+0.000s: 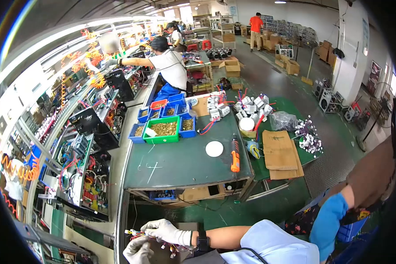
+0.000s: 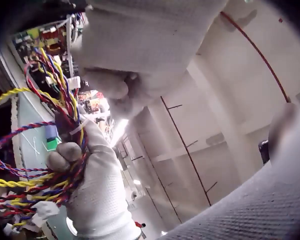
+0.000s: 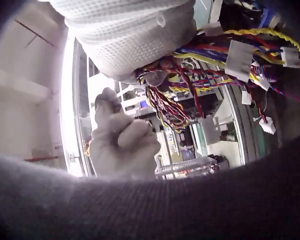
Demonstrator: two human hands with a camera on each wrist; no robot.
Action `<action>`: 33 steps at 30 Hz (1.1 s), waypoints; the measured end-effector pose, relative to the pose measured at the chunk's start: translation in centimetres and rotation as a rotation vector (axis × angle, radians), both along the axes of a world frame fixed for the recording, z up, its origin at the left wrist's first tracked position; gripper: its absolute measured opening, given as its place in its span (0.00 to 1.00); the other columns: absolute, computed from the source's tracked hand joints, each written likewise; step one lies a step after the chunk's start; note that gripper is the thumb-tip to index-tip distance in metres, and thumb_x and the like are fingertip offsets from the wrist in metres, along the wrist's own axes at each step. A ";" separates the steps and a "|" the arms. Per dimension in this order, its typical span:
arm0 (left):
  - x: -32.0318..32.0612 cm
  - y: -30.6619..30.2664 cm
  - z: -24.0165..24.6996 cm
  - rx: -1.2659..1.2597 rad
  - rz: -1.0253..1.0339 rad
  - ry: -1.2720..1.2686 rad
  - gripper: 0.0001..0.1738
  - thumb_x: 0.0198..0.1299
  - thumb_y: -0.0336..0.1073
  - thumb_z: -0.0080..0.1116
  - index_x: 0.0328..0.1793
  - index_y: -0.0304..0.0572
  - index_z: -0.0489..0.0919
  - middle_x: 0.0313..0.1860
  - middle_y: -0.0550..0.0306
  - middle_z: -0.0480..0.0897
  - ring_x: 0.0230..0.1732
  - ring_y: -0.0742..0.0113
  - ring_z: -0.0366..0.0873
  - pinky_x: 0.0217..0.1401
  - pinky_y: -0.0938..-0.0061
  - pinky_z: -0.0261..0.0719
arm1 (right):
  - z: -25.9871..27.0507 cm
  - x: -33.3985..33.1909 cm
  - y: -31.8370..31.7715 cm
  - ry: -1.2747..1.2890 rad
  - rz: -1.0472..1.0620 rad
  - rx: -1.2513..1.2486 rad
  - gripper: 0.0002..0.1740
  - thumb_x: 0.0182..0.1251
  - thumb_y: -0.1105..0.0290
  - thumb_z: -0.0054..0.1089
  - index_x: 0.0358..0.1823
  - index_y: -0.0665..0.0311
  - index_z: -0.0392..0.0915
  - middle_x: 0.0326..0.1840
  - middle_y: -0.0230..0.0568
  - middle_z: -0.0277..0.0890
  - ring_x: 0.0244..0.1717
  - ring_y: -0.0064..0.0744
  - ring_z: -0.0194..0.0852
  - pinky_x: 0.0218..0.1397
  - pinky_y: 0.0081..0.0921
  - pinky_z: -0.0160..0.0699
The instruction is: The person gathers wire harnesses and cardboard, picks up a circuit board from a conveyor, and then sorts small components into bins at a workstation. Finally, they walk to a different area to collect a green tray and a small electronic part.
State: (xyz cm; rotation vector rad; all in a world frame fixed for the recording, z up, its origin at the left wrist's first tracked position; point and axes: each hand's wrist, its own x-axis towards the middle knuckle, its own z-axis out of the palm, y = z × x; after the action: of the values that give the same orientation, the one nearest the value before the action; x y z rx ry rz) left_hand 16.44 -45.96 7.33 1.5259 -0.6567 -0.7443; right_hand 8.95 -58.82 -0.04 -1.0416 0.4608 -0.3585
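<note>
A bundle of twisted red, yellow, blue and black wires [image 2: 65,185] with white connectors [image 3: 238,61] is gripped by my gloved right hand [image 1: 169,232] [image 2: 97,185] [image 3: 130,40]. Round the bundle, beside the right fingertips, runs a thin white tie [image 2: 80,126]. Just left of and below the right hand in the head view is my gloved left hand [image 1: 138,251] [image 2: 145,45] [image 3: 122,142], close to the wires. Its fingers are curled with the tips together; whether they pinch the tie's thin end cannot be told.
Ahead, a green workbench [image 1: 185,158] bears a green bin [image 1: 163,137] of brass-coloured parts, blue bins, a white disc [image 1: 214,148] and an orange-handled tool [image 1: 235,159]. Open units [image 1: 88,176] line the left. Close by at right is a person's blue sleeve [image 1: 328,224]; another person works farther ahead.
</note>
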 end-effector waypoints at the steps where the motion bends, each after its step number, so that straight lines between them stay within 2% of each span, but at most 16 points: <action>1: 0.0 0.0 0.5 0.007 -0.042 0.039 0.10 0.58 0.21 0.57 0.45 0.33 0.83 0.42 0.63 0.81 0.25 0.83 0.69 0.25 0.89 0.63 | -0.6 -0.2 -0.1 -0.054 0.012 0.070 0.10 0.69 0.69 0.56 0.48 0.61 0.81 0.31 0.23 0.77 0.19 0.10 0.62 0.23 0.13 0.66; 5: -0.2 -0.7 1.0 0.073 -0.017 0.066 0.06 0.62 0.25 0.56 0.44 0.36 0.81 0.44 0.64 0.79 0.28 0.83 0.71 0.28 0.89 0.67 | -1.8 -1.7 -1.3 -0.187 0.217 0.299 0.16 0.71 0.68 0.52 0.58 0.61 0.76 0.43 0.29 0.77 0.39 0.15 0.71 0.41 0.15 0.73; 6: 0.0 -0.8 0.5 -0.030 -0.081 0.055 0.09 0.65 0.26 0.53 0.49 0.37 0.80 0.48 0.61 0.78 0.37 0.77 0.75 0.35 0.84 0.74 | -1.5 -2.1 -1.4 -0.209 0.234 0.132 0.21 0.66 0.66 0.56 0.60 0.59 0.73 0.42 0.28 0.76 0.36 0.20 0.72 0.40 0.19 0.73; 8: -0.1 -1.6 0.1 0.046 0.024 0.073 0.07 0.62 0.25 0.54 0.44 0.31 0.76 0.34 0.53 0.83 0.27 0.74 0.79 0.27 0.83 0.74 | 0.6 -2.8 -0.9 -0.216 0.280 -0.118 0.29 0.62 0.65 0.60 0.66 0.58 0.67 0.52 0.35 0.73 0.47 0.28 0.72 0.52 0.24 0.72; 10: -1.0 -2.4 0.8 -0.021 0.043 0.049 0.05 0.61 0.24 0.53 0.43 0.32 0.75 0.33 0.53 0.82 0.27 0.72 0.80 0.28 0.82 0.75 | 0.9 -2.5 -0.5 -0.017 0.235 -0.770 0.35 0.58 0.65 0.61 0.69 0.54 0.61 0.59 0.53 0.68 0.55 0.49 0.73 0.59 0.35 0.72; 12: 0.2 -1.9 -1.2 -0.090 -0.051 -0.126 0.06 0.61 0.24 0.54 0.44 0.31 0.75 0.33 0.52 0.82 0.28 0.72 0.79 0.29 0.81 0.76 | 2.2 -1.9 0.1 0.336 0.279 -0.906 0.35 0.58 0.64 0.61 0.68 0.53 0.61 0.55 0.58 0.69 0.51 0.55 0.74 0.54 0.38 0.76; 15: -0.9 -1.1 -0.7 0.059 0.009 -0.197 0.06 0.59 0.22 0.56 0.43 0.33 0.77 0.33 0.56 0.82 0.30 0.75 0.78 0.32 0.80 0.77 | 0.1 0.7 -2.3 0.300 0.153 -0.903 0.27 0.59 0.64 0.62 0.61 0.55 0.69 0.45 0.56 0.77 0.45 0.51 0.78 0.45 0.38 0.79; 16: -1.3 -0.7 -0.7 0.058 -0.078 -0.588 0.04 0.59 0.25 0.56 0.40 0.35 0.78 0.32 0.56 0.82 0.32 0.73 0.79 0.35 0.78 0.77 | 1.8 1.0 -3.0 0.351 0.138 -0.745 0.25 0.59 0.65 0.62 0.59 0.57 0.72 0.41 0.54 0.79 0.43 0.49 0.80 0.44 0.38 0.79; 18: -0.9 -0.1 -3.1 0.218 -0.048 -0.430 0.05 0.59 0.28 0.56 0.39 0.36 0.79 0.33 0.52 0.82 0.35 0.68 0.80 0.40 0.73 0.77 | -2.3 3.1 -2.9 0.250 0.117 -0.870 0.19 0.58 0.67 0.63 0.52 0.60 0.77 0.37 0.50 0.81 0.36 0.40 0.82 0.39 0.36 0.79; 20: 0.6 1.1 -5.0 0.322 -0.027 -0.357 0.07 0.59 0.31 0.55 0.41 0.37 0.79 0.33 0.49 0.81 0.38 0.63 0.80 0.42 0.71 0.77 | -6.1 4.3 -2.1 0.467 0.277 -0.583 0.15 0.56 0.70 0.63 0.46 0.64 0.80 0.27 0.36 0.79 0.24 0.24 0.75 0.27 0.24 0.74; 22: 2.1 4.1 -7.2 0.246 0.096 -0.210 0.07 0.59 0.32 0.55 0.40 0.36 0.79 0.38 0.48 0.81 0.38 0.63 0.80 0.43 0.72 0.77 | -8.9 4.3 -2.3 0.265 0.340 -0.437 0.11 0.59 0.69 0.62 0.41 0.65 0.80 0.24 0.29 0.74 0.21 0.19 0.69 0.24 0.18 0.69; 24: 3.3 9.4 -10.4 0.221 0.201 -1.035 0.11 0.62 0.35 0.55 0.47 0.37 0.78 0.45 0.51 0.81 0.38 0.67 0.80 0.42 0.75 0.77 | -3.7 4.3 -2.3 0.308 0.431 -0.176 0.09 0.61 0.67 0.62 0.38 0.64 0.77 0.21 0.21 0.65 0.19 0.12 0.60 0.22 0.14 0.63; 26: 3.0 14.5 -9.8 0.142 0.630 0.173 0.17 0.66 0.37 0.53 0.57 0.36 0.75 0.51 0.52 0.80 0.39 0.70 0.79 0.42 0.76 0.78 | -2.8 5.2 -3.6 0.325 0.546 0.018 0.10 0.63 0.68 0.61 0.40 0.67 0.76 0.22 0.21 0.64 0.19 0.12 0.57 0.21 0.14 0.60; 30: 1.5 23.5 -12.2 -0.036 0.791 0.385 0.20 0.69 0.37 0.48 0.62 0.32 0.70 0.48 0.47 0.81 0.37 0.69 0.79 0.34 0.79 0.77 | 0.8 6.3 -1.1 0.311 0.610 0.000 0.12 0.65 0.66 0.60 0.42 0.68 0.76 0.21 0.20 0.62 0.17 0.10 0.52 0.20 0.13 0.53; 32: 0.5 26.3 -16.1 -0.542 0.680 0.582 0.20 0.68 0.38 0.51 0.60 0.32 0.73 0.47 0.48 0.81 0.37 0.68 0.79 0.35 0.78 0.78 | 2.6 6.8 1.4 0.333 0.702 -0.148 0.11 0.66 0.64 0.58 0.40 0.64 0.75 0.21 0.20 0.62 0.17 0.11 0.53 0.19 0.13 0.53; 33: -0.1 26.1 -13.5 -0.069 0.797 0.399 0.20 0.67 0.41 0.53 0.59 0.36 0.75 0.48 0.52 0.81 0.37 0.69 0.78 0.37 0.77 0.78 | 1.4 7.4 1.4 0.381 0.738 -0.193 0.13 0.66 0.65 0.59 0.50 0.61 0.75 0.28 0.26 0.74 0.18 0.09 0.58 0.19 0.12 0.57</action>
State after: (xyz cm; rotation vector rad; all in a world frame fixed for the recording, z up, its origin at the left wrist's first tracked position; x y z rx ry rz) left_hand 16.34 -19.84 -6.15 1.3611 0.2305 -0.3769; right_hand 16.31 -57.42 1.33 -1.3945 0.3506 0.4690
